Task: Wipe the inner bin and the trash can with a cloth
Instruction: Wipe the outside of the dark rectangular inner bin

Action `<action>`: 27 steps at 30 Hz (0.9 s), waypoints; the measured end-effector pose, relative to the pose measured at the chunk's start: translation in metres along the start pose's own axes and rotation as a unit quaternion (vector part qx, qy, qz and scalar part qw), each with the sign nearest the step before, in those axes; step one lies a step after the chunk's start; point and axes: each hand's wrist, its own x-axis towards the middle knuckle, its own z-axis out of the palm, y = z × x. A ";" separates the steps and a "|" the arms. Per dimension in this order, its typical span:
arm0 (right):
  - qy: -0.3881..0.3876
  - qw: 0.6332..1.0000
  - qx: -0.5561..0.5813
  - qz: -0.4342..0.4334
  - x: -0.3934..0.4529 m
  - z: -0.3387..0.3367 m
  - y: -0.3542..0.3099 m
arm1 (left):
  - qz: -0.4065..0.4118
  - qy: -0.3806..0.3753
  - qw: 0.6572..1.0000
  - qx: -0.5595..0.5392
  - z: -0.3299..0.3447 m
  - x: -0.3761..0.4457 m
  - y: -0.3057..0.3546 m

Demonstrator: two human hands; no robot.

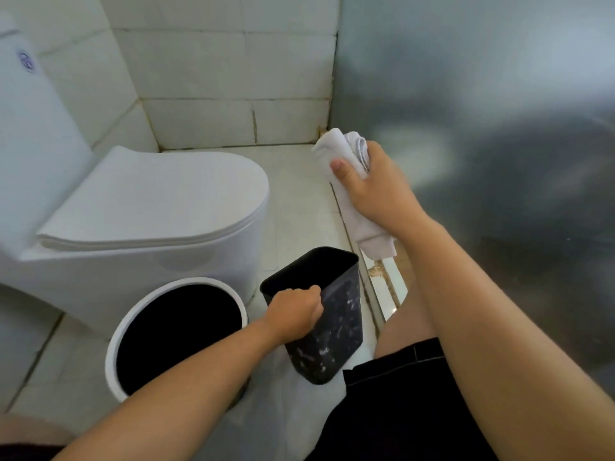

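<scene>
Inner bin (324, 324): out of trash can (173, 334), gripped at rim by left hand (296, 312), tilted, speckled outside. Cloth (346, 181): bunched in right hand (376, 184), well apart. Wiping apparently not started; both containers remain.

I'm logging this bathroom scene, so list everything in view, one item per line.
black rectangular plastic inner bin: one, black with pale smears, held tilted above the floor, right of the trash can
round white trash can: one, white with dark inside, on the floor in front of the toilet
white folded cloth: one, white, raised near the metal panel
white ceramic toilet: one, white, lid closed, at left
white tiled wall: behind the toilet
grey metal panel: at right
black shorts: one pair, bottom right
left hand: fingers grip the inner bin's rim
right hand: holds the cloth
</scene>
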 end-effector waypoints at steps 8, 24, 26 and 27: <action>0.016 0.999 -0.002 -0.049 0.000 -0.031 -0.040 | -0.025 0.134 0.979 -0.151 -0.154 -0.024 -0.029; 0.042 0.985 -0.050 -0.162 0.066 -0.028 -0.157 | -0.164 0.322 0.917 -0.169 -0.362 -0.116 -0.132; 0.026 0.979 -0.073 -0.187 0.075 0.001 -0.153 | -0.177 0.326 0.913 -0.170 -0.356 -0.115 -0.149; 0.019 0.975 -0.085 -0.203 0.079 0.016 -0.151 | -0.177 0.326 0.913 -0.171 -0.353 -0.113 -0.157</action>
